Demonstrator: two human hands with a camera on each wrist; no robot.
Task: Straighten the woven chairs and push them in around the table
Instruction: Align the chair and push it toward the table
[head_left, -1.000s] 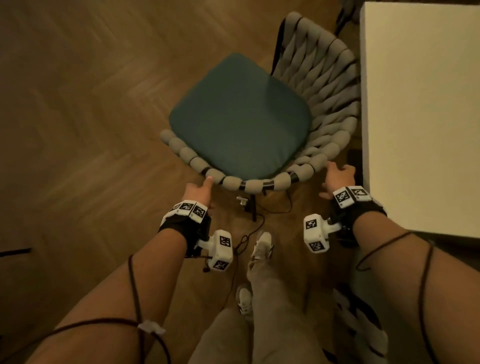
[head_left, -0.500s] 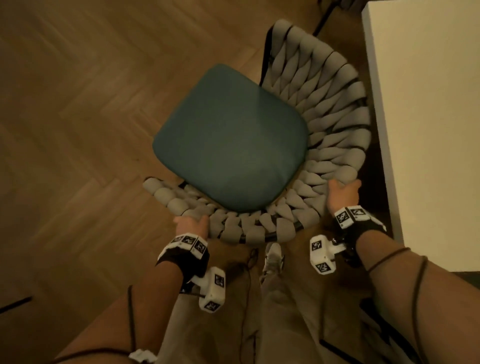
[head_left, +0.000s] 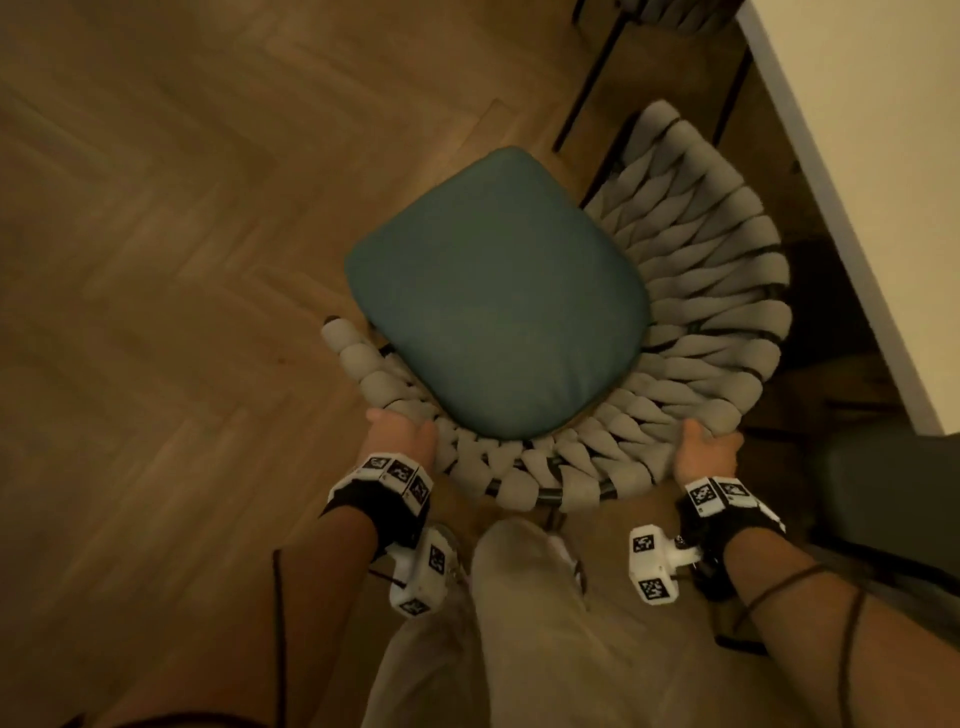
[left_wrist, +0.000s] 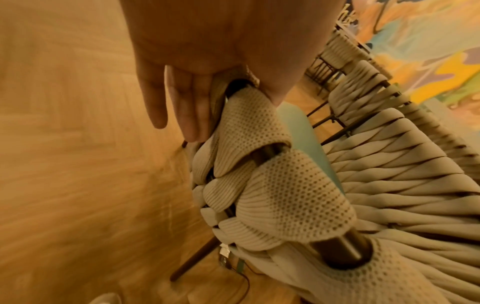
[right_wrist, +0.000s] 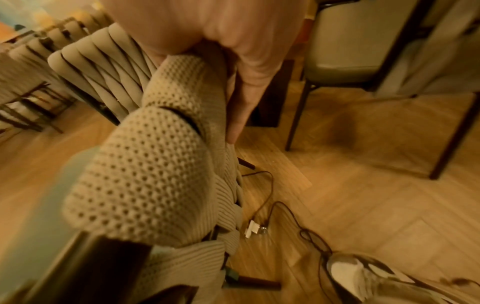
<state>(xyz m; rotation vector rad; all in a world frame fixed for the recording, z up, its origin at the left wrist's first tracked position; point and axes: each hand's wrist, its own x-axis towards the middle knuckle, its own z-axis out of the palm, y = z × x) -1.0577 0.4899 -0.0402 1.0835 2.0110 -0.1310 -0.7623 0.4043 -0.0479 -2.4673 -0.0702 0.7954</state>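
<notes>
A woven chair (head_left: 701, 312) with a beige strap back and a teal seat cushion (head_left: 498, 291) stands in front of me, its curved back towards my legs. My left hand (head_left: 402, 434) grips the back's rim at its left end. In the left wrist view the left hand (left_wrist: 221, 61) has its fingers (left_wrist: 192, 115) down the outside of the woven chair (left_wrist: 285, 195). My right hand (head_left: 704, 452) grips the rim on the right. The right wrist view shows the right hand (right_wrist: 233, 51) wrapped over the strap-covered rim of the woven chair (right_wrist: 155, 164). The white table (head_left: 857, 130) lies to the chair's right.
Another woven chair (head_left: 660, 10) shows at the top edge beside the table. A dark padded chair (head_left: 893, 493) stands close at my right, also seen as a padded chair (right_wrist: 345, 41). A cable (right_wrist: 270, 205) lies on the herringbone wood floor (head_left: 156, 312). My leg (head_left: 519, 597) is just behind the chair back.
Both hands have taken hold of the back rim. The chair has swung round and come closer, so its back now curves towards my legs.
</notes>
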